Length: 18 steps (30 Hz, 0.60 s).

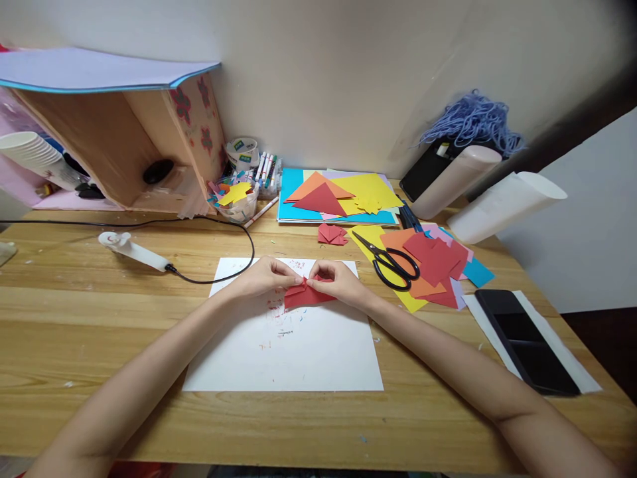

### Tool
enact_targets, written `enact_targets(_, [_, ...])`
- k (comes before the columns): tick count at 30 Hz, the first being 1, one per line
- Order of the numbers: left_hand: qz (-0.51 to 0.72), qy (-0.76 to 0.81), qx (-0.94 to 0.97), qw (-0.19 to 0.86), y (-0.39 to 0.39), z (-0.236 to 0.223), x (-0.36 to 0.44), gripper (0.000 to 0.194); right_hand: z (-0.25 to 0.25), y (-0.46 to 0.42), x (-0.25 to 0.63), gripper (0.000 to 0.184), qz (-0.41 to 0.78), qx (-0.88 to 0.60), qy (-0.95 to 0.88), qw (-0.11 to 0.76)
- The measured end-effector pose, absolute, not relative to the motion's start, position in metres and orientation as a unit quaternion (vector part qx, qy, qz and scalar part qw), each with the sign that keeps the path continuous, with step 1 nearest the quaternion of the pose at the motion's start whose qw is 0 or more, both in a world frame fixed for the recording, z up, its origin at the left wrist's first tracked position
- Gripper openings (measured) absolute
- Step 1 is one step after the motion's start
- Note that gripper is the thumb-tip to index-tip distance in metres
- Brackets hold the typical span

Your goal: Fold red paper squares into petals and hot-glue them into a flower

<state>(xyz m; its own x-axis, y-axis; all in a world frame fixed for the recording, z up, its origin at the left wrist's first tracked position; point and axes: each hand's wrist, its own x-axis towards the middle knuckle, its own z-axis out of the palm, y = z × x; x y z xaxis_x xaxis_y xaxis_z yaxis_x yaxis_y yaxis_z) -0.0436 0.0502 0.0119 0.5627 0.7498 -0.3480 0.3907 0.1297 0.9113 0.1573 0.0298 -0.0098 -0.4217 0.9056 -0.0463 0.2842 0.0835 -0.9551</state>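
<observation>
A piece of red paper [307, 298], partly folded, is held just over a marked white sheet [279, 362]. My left hand [269, 277] pinches its upper left part between thumb and finger. Close beside it, my right hand [337, 282] pinches the upper right part, and the thumbs nearly meet at a small raised fold. The fingers hide some of the paper's top edge. A folded red paper shape [332, 234] lies on the table just beyond my right hand. Black-handled scissors [391, 259] rest on yellow paper to the right.
Loose coloured paper [438, 259] is scattered at the right, near a phone [527, 338]. A stack of coloured sheets [293, 186], a tub of scraps [239, 206] and markers [267, 167] stand at the back. A white corded tool [137, 252] lies left, before a cardboard box [194, 146].
</observation>
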Motion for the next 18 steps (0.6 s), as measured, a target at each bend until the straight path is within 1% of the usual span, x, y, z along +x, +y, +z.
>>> enact_targets(9, [0.132, 0.417, 0.643, 0.629, 0.0509, 0.0154, -0.0437, 0.023, -0.0090, 0.0290, 0.1575, 0.011, 0.517, -0.428, -0.678, 0.300])
enact_targets(18, [0.139, 0.403, 0.676, 0.601, 0.0523, 0.0152, -0.0434, 0.020, -0.0076, 0.0290, 0.1583, 0.012, 0.535, -0.396, -0.683, 0.301])
